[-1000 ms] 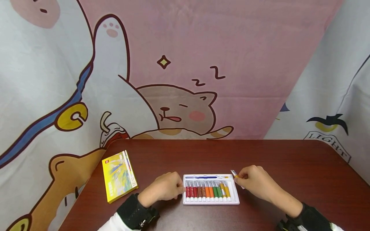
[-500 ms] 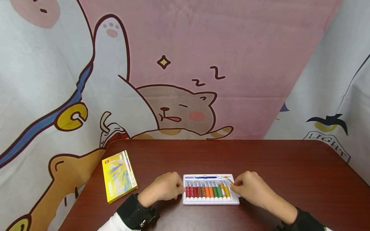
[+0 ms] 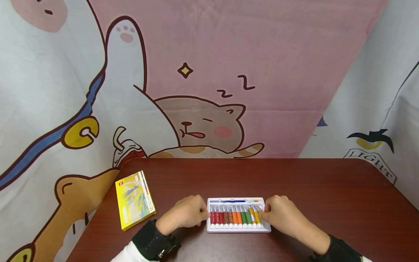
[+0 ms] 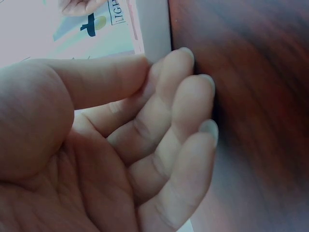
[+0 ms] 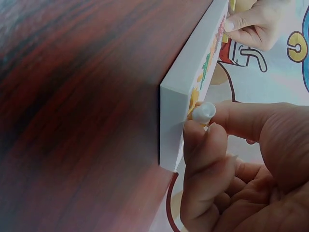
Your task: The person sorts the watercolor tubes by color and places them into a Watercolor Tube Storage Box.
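A white tray [image 3: 239, 230] lies on the table, holding a row of several paint tubes [image 3: 234, 218] in reds, browns, orange, green and yellow. Along its far side lies a blue-handled paintbrush [image 3: 229, 201]. My left hand [image 3: 190, 211] pinches the tray's left end between thumb and index finger; its other fingers [image 4: 193, 104] are curled beside the tray wall in the left wrist view. At the right end, my right hand [image 3: 280, 213] pinches a yellow paint tube over the tray. The white cap [image 5: 204, 112] of that tube shows between thumb and fingers in the right wrist view.
A yellow box [image 3: 135, 200] with a painted cover lies on the left of the dark red-brown table [image 3: 327, 189]. Behind the table hangs a cloth [image 3: 278, 72] printed with cartoon cats.
My right hand has moved left with the paint tube, from beside the tray to over its right end, and lowered it there. The left hand stays on the tray's left end.
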Available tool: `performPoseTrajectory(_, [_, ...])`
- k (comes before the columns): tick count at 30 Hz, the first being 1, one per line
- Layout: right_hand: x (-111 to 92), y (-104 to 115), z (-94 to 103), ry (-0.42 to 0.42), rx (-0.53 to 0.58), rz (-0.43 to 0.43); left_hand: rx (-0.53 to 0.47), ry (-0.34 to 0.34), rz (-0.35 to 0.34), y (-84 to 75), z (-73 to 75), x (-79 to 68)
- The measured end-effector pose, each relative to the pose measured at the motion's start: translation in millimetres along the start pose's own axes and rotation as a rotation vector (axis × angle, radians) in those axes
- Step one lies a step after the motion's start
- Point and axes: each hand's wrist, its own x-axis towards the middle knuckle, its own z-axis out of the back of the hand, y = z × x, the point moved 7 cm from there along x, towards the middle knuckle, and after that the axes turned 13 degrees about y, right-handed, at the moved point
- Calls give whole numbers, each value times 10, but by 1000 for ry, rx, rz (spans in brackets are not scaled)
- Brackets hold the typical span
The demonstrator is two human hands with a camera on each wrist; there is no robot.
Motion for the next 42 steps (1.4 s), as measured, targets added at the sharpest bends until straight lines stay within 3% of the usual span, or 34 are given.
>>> performPoseTrajectory(9, [14,-39,-59,20,16,8,0,-2,-5,4,0,5])
performPoseTrajectory(17, [-31,-73,-65,28,1,90,-12,7,5,16,-5,3])
performPoseTrajectory(24, [-44,-103,-75,70,62,170,-8,11,7,16,-4,0])
performPoseTrajectory(35, [-31,-172,-104,133,181,154,-18,16,6,14,-4,0])
performPoseTrajectory(42, [-28,-170,-122,132,187,125,-18,18,2,10,-5,2])
